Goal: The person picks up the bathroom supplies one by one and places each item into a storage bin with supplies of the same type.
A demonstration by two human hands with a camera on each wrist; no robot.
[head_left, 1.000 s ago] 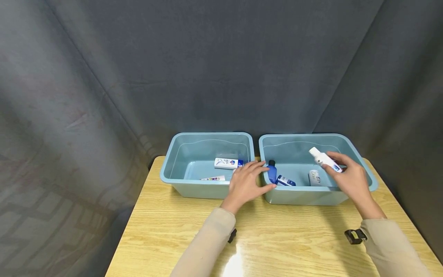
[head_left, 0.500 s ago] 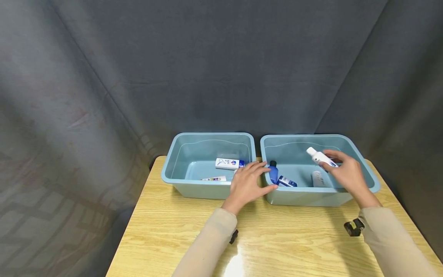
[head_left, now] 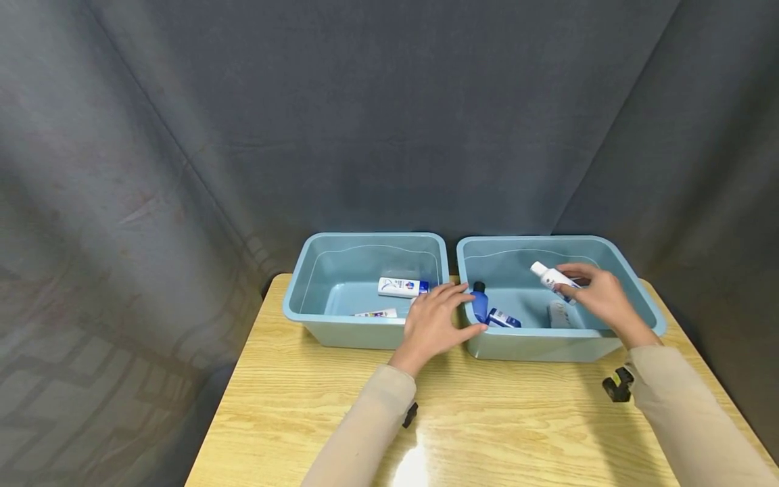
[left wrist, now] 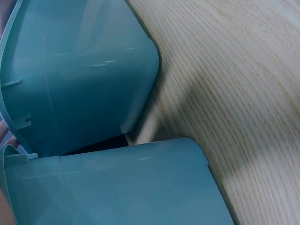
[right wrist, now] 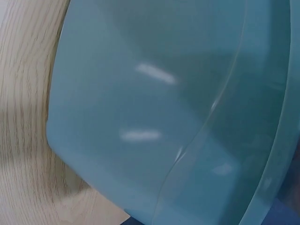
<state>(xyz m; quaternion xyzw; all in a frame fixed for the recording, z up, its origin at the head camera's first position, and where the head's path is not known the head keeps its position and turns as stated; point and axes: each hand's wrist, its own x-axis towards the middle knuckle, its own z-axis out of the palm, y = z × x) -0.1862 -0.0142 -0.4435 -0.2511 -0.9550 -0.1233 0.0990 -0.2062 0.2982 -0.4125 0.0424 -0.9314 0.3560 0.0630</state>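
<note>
In the head view, my right hand (head_left: 599, 294) pinches a small white bottle (head_left: 550, 276) over the right bin (head_left: 535, 347), tilted with its white cap toward the upper left. My left hand (head_left: 431, 328) spreads its fingers across the adjoining rims of the two bins, thumb at the right bin's front rim. Beside its fingertips, inside the right bin, lie a blue bottle with a dark cap (head_left: 479, 306) and a smaller dark blue bottle with a white label (head_left: 504, 318). A white container (head_left: 558, 315), its kind unclear, lies below the held bottle.
The left bin (head_left: 347, 333) holds a white bottle with a blue cap (head_left: 398, 287) and a small printed tube (head_left: 376, 313); another white item is partly behind my left hand. Both bins stand on a wooden table (head_left: 304, 406) before a grey curtain (head_left: 389, 122).
My right hand has moved a little left and inward over the right bin with the white bottle. The left hand has stayed on the rims.
</note>
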